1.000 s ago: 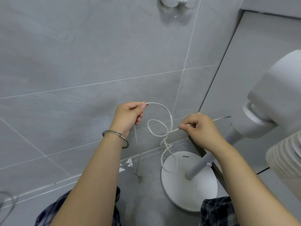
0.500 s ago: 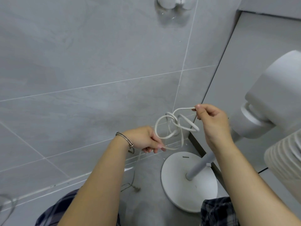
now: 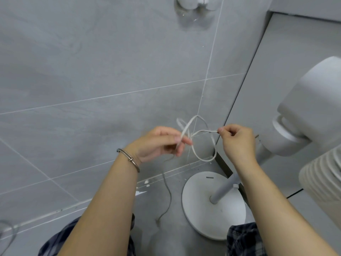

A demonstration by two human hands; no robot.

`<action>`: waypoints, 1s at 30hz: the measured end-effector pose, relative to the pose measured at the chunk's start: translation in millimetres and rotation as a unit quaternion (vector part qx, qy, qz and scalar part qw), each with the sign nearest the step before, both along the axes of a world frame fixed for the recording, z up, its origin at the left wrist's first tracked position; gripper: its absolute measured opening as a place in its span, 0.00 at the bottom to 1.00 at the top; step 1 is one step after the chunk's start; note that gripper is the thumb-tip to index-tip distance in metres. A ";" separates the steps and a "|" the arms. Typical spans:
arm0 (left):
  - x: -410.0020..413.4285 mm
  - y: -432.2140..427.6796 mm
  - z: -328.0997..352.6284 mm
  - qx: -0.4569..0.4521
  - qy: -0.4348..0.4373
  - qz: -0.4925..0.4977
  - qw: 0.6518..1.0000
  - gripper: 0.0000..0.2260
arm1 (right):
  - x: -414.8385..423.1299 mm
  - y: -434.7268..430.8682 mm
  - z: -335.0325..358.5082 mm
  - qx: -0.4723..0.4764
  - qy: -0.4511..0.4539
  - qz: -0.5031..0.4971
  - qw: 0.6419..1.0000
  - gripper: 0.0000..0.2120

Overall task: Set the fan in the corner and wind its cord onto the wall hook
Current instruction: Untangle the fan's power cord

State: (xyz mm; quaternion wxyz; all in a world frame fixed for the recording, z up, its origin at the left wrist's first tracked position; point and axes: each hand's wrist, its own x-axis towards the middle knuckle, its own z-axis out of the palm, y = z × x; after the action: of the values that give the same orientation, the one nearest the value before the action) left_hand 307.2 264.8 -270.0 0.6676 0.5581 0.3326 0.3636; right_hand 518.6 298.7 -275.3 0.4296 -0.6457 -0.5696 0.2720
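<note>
White thin cord [image 3: 204, 160], pinched in crossed loops by the fingers of the left hand [image 3: 156, 143] and the right hand [image 3: 238, 143] well below the round white wall hook [image 3: 195, 2], may knot if pulled apart.

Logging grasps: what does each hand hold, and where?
Both pinch the white cord: left hand on a loop strand, right hand at a bend's tip.
</note>
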 end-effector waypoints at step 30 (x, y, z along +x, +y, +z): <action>13.3 9.5 -23.9 -0.015 0.373 0.034 0.927 0.08 | 7.1 0.8 11.6 0.033 0.211 0.067 0.975 0.12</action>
State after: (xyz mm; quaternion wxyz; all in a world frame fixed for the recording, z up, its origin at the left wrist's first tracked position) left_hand 320.6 274.4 -293.9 0.4910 0.6314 0.5819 0.1472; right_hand 525.6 299.6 -263.7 0.5420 -0.5197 -0.5165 0.4115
